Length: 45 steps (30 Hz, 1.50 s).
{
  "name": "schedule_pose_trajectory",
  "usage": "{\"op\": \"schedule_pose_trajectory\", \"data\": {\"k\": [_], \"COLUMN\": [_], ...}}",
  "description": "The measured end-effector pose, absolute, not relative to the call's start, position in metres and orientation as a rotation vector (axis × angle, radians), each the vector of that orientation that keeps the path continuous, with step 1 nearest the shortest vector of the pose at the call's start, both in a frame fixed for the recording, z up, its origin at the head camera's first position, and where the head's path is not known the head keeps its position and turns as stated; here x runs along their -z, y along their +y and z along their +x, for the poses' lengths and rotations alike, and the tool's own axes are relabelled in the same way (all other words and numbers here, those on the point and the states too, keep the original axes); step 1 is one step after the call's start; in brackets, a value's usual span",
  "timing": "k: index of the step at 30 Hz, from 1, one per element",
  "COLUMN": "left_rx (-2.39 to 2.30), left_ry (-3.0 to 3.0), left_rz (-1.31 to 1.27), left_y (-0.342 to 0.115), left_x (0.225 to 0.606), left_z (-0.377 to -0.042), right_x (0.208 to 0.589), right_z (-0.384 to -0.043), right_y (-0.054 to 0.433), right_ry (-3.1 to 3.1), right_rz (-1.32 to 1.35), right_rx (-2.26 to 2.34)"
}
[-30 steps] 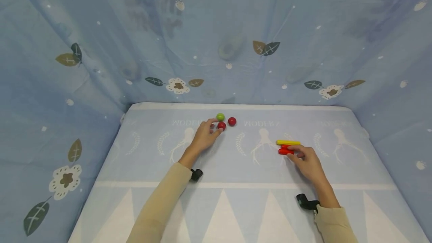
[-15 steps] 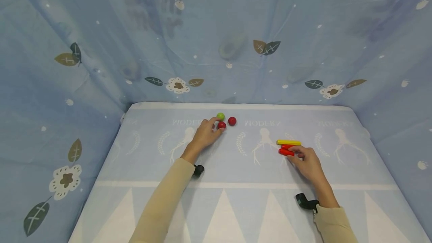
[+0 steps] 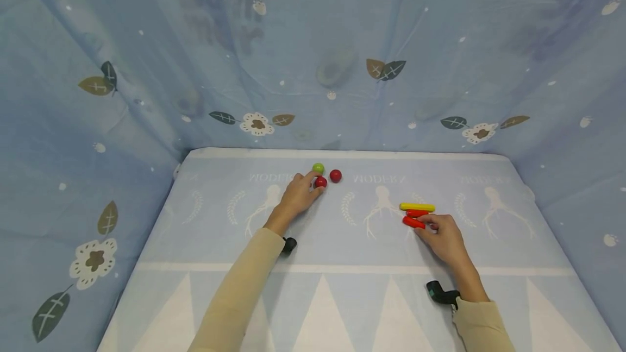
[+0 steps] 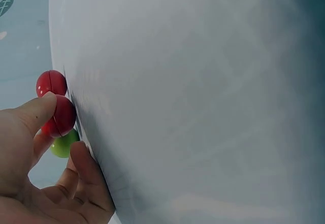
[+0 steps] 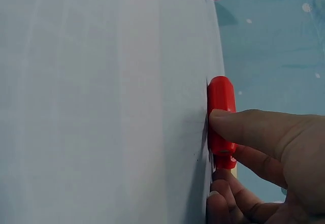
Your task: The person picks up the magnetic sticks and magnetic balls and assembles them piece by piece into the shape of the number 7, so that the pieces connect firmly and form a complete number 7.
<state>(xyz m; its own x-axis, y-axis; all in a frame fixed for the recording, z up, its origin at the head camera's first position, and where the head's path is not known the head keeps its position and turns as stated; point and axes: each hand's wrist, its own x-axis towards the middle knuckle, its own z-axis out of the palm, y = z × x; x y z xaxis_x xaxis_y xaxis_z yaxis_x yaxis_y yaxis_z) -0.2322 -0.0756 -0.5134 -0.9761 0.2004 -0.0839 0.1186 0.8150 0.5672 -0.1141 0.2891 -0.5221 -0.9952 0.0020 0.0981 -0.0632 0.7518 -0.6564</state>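
My left hand [image 3: 299, 195] pinches a glossy red ball [image 4: 64, 115] between thumb and a finger at the table's back. A green ball [image 3: 318, 168] lies just behind that ball, close to the fingers, and a second red ball [image 3: 335, 176] lies to its right. On the right, my right hand [image 3: 446, 239] pinches a short red faceted stick [image 5: 221, 94] with thumb and fingers; it lies slantwise at the table surface. Behind it are another red stick [image 3: 417, 213] and a longer yellow stick [image 3: 417, 207], side by side. The right fingers partly hide the held stick's near end.
A pale blue patterned cloth covers the table [image 3: 371, 249]. Blue printed curtains [image 3: 313, 58] rise at the back and both sides. A black wrist camera [image 3: 442, 293] sits by the right wrist, another black camera [image 3: 289, 245] by the left.
The nearer red stick in my right hand has turned aslant, and the gap to the red stick behind it has widened. My left hand has barely moved and keeps its pinch on the red ball.
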Motion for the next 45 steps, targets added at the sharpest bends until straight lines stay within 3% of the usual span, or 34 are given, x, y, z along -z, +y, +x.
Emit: {"op": "schedule_pose_trajectory", "data": {"k": [15,23,45], "left_rx": [-0.923,-0.96,-1.022], "left_ry": [2.826,2.826,2.76], "left_rz": [0.235,0.258,0.262], "left_y": [-0.08,-0.093,-0.125], "left_x": [0.508,0.504,0.501], "left_z": [-0.228,-0.216,-0.194], "right_x": [0.51,0.502,0.501], "right_z": [-0.116,-0.132,-0.172], "right_y": [0.272,0.243,0.181], "right_ry": [-2.839,-2.769,-2.833], "right_rz": [0.102,0.277,0.375], "right_rx": [-1.147,-1.207,-1.366]}}
